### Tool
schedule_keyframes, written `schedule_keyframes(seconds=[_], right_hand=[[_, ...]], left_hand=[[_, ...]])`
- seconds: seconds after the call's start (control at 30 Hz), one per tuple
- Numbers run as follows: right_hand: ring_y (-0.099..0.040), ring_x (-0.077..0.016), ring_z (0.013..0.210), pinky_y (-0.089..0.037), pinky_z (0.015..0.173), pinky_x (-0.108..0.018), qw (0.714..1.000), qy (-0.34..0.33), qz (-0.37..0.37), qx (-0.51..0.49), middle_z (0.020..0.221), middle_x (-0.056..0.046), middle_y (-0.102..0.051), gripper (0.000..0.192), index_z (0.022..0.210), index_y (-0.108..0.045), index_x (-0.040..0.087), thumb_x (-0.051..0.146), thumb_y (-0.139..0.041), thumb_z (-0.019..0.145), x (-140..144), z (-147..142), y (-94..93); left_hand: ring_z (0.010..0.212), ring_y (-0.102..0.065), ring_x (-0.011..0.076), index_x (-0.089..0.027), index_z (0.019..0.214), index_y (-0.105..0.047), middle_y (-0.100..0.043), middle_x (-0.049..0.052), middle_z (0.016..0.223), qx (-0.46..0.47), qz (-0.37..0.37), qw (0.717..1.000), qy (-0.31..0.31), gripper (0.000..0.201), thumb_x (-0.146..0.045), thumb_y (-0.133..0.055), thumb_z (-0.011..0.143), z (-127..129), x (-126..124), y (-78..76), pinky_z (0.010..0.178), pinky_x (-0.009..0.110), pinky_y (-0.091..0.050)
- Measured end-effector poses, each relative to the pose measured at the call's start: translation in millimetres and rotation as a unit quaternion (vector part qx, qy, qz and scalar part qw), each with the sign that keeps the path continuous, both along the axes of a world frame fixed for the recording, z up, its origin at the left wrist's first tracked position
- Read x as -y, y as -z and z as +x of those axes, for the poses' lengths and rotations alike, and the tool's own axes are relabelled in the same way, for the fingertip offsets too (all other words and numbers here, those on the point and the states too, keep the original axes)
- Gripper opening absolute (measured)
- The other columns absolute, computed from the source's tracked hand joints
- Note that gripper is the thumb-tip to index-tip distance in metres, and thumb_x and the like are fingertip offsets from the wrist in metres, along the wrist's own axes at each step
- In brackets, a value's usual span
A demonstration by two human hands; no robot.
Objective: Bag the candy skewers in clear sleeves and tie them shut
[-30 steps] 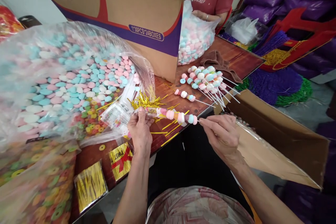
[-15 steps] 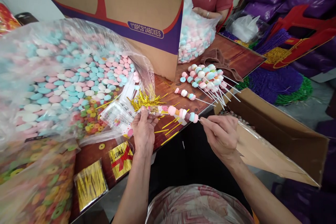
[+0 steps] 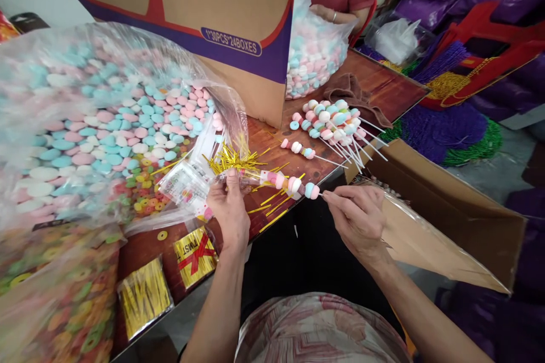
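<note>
Candy skewer: a string of pink, white, blue and dark rounded candies on a thin white stick is held just above the near edge of the brown wood-patterned counter, between the two hands.
Long axis: it runs nearly level across the person's front, dipping slightly to the right; the candy end points left, the bare stick end right.
Clear sleeve: a clear plastic wrapper with pink print covers the skewer's left part; how far right it reaches is hard to tell.
Left hand: the left hand grips the sleeve's left end, thumb on top.
Right hand: the right hand pinches the short bare end of the stick between thumb and fingertips.
Gold ties: a bunch of shiny gold twist ties lies just beyond the left hand.
Lone skewer: a shorter candy skewer lies behind the held one, its stick likewise pointing right.
Skewer pile: heaped pastel candy skewers lie farther back, sticks fanning right and toward the person.
Candy bag: a large clear bag of pastel candies sits left.
</note>
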State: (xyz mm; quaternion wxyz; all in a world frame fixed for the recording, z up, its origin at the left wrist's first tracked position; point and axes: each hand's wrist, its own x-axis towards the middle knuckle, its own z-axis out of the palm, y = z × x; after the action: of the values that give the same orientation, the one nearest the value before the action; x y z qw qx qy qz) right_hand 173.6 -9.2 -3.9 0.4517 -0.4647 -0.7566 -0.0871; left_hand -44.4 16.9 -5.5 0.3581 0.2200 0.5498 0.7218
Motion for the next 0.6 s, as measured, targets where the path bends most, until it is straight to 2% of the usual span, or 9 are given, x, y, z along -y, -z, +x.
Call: schedule_keyframes(seconds=[0.23,0.47,0.6], right_hand=[[-0.06,-0.0124,0.069,-0.038,0.071,-0.032,0.998,-0.003,-0.04,-0.039,0.076,0.002,-0.067,0.013,0.081,-0.068,0.023,0.01,-0.071,0.083,3.2,-1.7,1.4],[-0.06,-0.0112,0.065,-0.037,0.072,-0.033,1.0,0.001,0.006,0.03,0.075,0.004,-0.07,0.018,0.079,-0.066,0.026,0.009,-0.069,0.084,6.3,-1.2,1.0],[-0.061,-0.0119,0.068,-0.036,0.072,-0.034,0.999,0.015,0.02,0.031,0.075,0.004,-0.07,0.018,0.077,-0.065,0.026,0.009,-0.068,0.084,7.7,-1.4,3.7]], left_hand=[[0.065,-0.064,0.0122,-0.017,0.082,-0.058,-0.063,-0.001,0.076,0.022,-0.011,1.0,-0.005,0.03,-0.041,-0.074,0.075,-2.9,0.1,0.3,0.063,0.026,-0.053],[0.06,-0.064,0.0109,-0.017,0.081,-0.058,-0.062,-0.003,0.072,0.046,-0.042,0.998,-0.006,0.034,-0.043,-0.077,0.07,-4.4,-0.6,1.2,0.06,0.024,-0.053],[0.058,-0.064,0.0107,-0.017,0.079,-0.057,-0.061,-0.004,0.068,0.068,-0.053,0.996,-0.005,0.038,-0.044,-0.08,0.066,-5.4,-1.5,0.8,0.058,0.023,-0.051]])
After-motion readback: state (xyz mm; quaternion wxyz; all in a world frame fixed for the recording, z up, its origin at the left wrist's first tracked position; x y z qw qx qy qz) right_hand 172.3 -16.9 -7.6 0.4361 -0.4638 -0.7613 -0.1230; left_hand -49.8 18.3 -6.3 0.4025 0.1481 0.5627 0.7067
